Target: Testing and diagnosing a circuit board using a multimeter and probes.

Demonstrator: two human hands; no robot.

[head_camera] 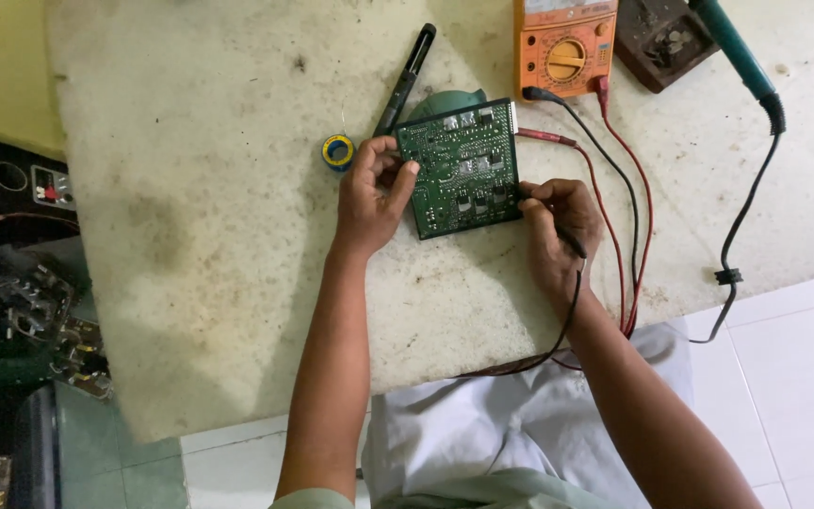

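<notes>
Left hand (372, 193) steadying a green circuit board (462, 170) while the right hand (558, 226) pinches a black test probe (572, 243) at the board's right edge.

The board rests on the stained white tabletop (190, 188), held by thumb and fingers along its left edge. A slipping probe tip could bridge neighbouring contacts; a loose hold would let the board shift. The red lead (614, 188) lies unused beside the right wrist and may snag. Behind stand an orange multimeter (562, 47), a black pen-shaped tool (405, 80), a solder spool (337, 151) and a teal-handled soldering iron (737, 47).
</notes>
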